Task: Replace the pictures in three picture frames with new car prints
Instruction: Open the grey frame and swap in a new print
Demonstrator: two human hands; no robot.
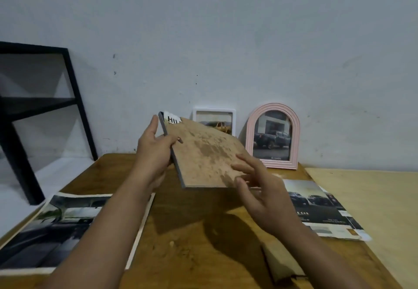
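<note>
while the left hand (156, 153) grips the grey frame (178, 175) by its left edge, thumb over the stained backing board (203, 153) and the other fingers out of sight beneath, the whole frame hangs tilted, back up, above the surface (192, 232). the right hand (260, 189) lies against the board's lower right corner with its fingers (243, 167) spread and nearly straight, pressing and not clasping. a print (172, 118) with white lettering sticks out past the frame's far end, so it looks only partly seated.

risks, as i judge them from this head view: the frame is carried on one edge alone, and a slip of the left hand would drop it onto the surface or against the white frame (214, 121) and pink frame (272, 136) that lean on the wall just behind. pushing the board home with the print askew could crease or pinch it. the board looks worn and may bend under uneven pressure. loose car prints lie near the left (58, 227) and right (316, 207) edges of the surface, and a sweeping forearm could drag one off.
</note>
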